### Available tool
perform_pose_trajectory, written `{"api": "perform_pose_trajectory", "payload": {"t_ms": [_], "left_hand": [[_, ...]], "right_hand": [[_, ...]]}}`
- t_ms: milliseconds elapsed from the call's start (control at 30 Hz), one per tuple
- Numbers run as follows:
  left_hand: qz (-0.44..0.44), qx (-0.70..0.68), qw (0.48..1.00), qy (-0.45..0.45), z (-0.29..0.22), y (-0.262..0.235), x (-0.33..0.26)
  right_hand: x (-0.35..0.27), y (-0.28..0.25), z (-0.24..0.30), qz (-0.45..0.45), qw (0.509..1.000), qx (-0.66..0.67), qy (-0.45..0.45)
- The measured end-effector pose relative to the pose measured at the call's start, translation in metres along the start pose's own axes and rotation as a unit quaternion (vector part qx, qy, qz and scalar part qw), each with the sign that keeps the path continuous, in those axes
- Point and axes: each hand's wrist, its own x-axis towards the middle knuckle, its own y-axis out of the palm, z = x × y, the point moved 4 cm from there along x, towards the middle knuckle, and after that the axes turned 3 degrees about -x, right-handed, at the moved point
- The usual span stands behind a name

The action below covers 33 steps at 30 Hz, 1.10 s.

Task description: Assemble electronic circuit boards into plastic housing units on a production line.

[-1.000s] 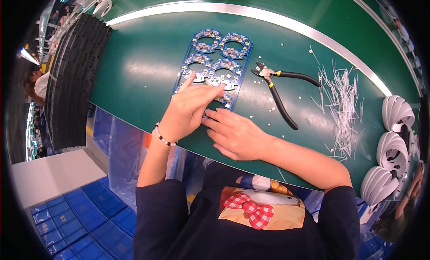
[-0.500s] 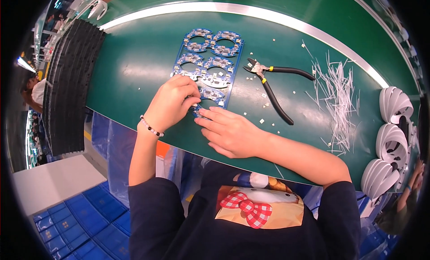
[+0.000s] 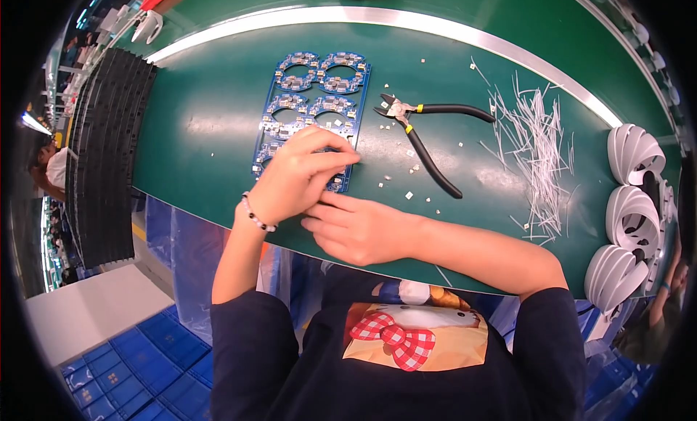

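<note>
A blue panel of joined ring-shaped circuit boards [image 3: 312, 96] lies on the green work table, several rings in two columns. Over its near end bends my left hand [image 3: 298, 176], wearing a beaded bracelet; thumb and forefinger are pinched together by the panel's right edge. Whatever is between those fingertips is too small to make out. My right hand [image 3: 356, 229] rests at the panel's near edge, just below the left, its fingers stretched out and slightly bent. The left hand hides the near rings and part of the right fingertips.
Diagonal cutters [image 3: 417, 120] with black handles lie spread right of the panel, among small pale bits. Farther right is a heap of thin white strips [image 3: 541, 160]. White curved bands [image 3: 628, 210] line the right edge. A stack of black trays [image 3: 109, 152] stands at the left.
My left hand has crossed from the left to the right of the panel's near end, now overlapping my right hand, which has drawn slightly back. The whole view has shifted a little.
</note>
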Motion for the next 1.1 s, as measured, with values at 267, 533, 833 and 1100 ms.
{"api": "perform_pose_trajectory", "payload": {"t_ms": [267,533,833,1100], "left_hand": [[0.016,0.053,0.998,0.013,0.004,-0.002,-0.006],[-0.102,-0.061,0.993,-0.027,-0.003,-0.011,-0.011],[0.005,-0.001,1.0,-0.026,0.001,-0.006,-0.019],[0.0,0.048,0.999,-0.017,0.002,0.003,-0.016]], "right_hand": [[-0.004,0.009,-0.003,0.099,0.991,0.051,0.067],[-0.003,0.006,-0.006,0.082,0.989,0.086,0.09],[0.001,0.002,0.005,0.015,0.999,0.032,-0.016],[-0.004,0.006,0.0,0.101,0.989,0.095,0.05]]}}
